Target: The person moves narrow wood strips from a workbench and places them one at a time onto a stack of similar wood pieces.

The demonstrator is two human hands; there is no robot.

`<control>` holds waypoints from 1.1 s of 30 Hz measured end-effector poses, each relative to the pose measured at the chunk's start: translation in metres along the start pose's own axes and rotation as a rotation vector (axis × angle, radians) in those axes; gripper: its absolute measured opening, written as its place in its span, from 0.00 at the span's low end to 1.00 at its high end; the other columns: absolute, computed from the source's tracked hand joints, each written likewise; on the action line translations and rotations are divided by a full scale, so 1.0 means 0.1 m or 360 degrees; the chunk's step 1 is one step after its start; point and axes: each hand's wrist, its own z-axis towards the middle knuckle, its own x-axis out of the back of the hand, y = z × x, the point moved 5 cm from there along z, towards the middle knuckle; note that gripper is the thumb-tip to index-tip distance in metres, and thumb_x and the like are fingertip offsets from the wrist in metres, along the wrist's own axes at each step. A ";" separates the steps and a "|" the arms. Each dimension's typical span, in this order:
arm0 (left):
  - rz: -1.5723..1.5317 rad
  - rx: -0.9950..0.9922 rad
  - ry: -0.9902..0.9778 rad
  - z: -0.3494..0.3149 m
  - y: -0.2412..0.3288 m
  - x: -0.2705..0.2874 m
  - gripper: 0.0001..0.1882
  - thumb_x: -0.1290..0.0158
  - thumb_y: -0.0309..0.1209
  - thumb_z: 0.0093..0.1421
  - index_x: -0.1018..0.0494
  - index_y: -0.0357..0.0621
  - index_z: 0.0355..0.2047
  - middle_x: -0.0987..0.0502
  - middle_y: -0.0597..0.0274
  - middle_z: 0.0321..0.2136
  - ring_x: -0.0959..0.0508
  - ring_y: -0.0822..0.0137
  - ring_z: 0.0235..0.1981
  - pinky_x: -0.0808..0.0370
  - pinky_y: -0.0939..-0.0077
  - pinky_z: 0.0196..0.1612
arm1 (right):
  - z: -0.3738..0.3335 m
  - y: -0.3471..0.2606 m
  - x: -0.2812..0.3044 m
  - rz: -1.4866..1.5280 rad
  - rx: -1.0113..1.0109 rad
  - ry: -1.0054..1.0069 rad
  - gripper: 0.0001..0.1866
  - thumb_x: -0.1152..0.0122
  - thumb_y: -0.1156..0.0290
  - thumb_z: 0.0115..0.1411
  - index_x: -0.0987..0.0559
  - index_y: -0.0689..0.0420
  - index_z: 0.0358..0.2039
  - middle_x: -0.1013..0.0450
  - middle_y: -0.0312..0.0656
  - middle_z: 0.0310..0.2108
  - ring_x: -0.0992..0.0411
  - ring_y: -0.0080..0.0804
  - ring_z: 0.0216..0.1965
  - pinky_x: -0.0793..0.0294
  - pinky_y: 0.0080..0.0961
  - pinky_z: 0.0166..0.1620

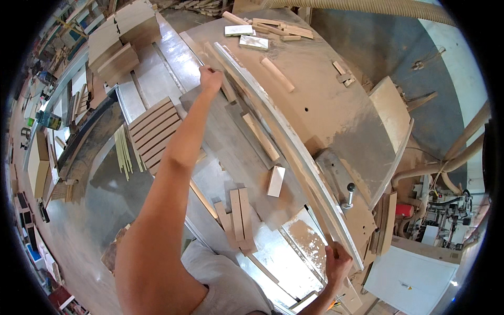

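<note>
I look down on the broad, dusty bench (pixel 315 94), which spreads to both sides of a long metal rail (pixel 336 212). The rail is my landmark: it slants from the far end of the bench down to the person's right side. Left of it, the left arm (pixel 184 136) reaches far forward, almost straight, with a slight bend at the elbow. The right arm shows only briefly, low down by the rail's near end.

Against the rail's left side I see a long wooden strip (pixel 316 210), narrow, plain brown and straight-edged apart from the lens bend, running much of the rail's length. Well left of the rail, beyond the left arm, brown slats (pixel 155 128) lie in a parallel row. Nearer the rail, three narrower pieces (pixel 239 215) lie close together.

Of the two hands, the left hand (pixel 211 80) is just left of the rail's far part, fingers curled and wrist raised; I cannot tell whether it grips anything. A short brown bar (pixel 228 89) lies between it and the rail. The right hand (pixel 338 261) is closed on the strip's near end, thumb uppermost. Left of the rail's middle sits a small pale block (pixel 276 181).
</note>
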 end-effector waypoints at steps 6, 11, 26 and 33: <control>-0.0463 -0.0590 -0.0492 -1.36 1.00 -0.42 0.15 0.50 0.22 0.60 0.29 0.42 0.49 0.26 0.63 0.32 0.26 0.70 0.36 0.27 0.74 0.41 | -0.90 0.61 0.07 0.0236 -0.0426 0.0130 0.12 0.35 0.69 0.50 0.19 0.61 0.34 0.29 0.44 0.17 0.33 0.29 0.19 0.33 0.29 0.26; -0.0192 -0.0595 -0.1887 -3.13 1.19 -1.02 0.13 0.48 0.31 0.64 0.25 0.46 0.48 0.23 0.62 0.46 0.25 0.65 0.49 0.28 0.70 0.51 | -1.68 1.05 0.06 0.0301 -0.0640 0.0378 0.09 0.38 0.71 0.53 0.24 0.65 0.24 0.34 0.42 0.14 0.38 0.24 0.17 0.38 0.29 0.22; 0.0478 -0.0963 -0.0988 -5.14 0.57 -0.90 0.20 0.44 0.26 0.52 0.26 0.41 0.47 0.33 0.51 0.53 0.35 0.46 0.57 0.38 0.57 0.60 | -3.10 1.56 0.04 0.0560 -0.0734 0.0250 0.15 0.37 0.59 0.58 0.18 0.60 0.34 0.26 0.43 0.18 0.31 0.31 0.19 0.33 0.31 0.24; -0.0503 0.0457 -0.1172 -5.21 0.57 -1.15 0.28 0.44 0.27 0.51 0.32 0.37 0.55 0.32 0.49 0.51 0.28 0.62 0.43 0.30 0.70 0.48 | -3.28 2.01 0.36 0.0158 -0.0778 0.0026 0.17 0.39 0.56 0.60 0.18 0.57 0.39 0.23 0.49 0.27 0.27 0.40 0.25 0.28 0.35 0.31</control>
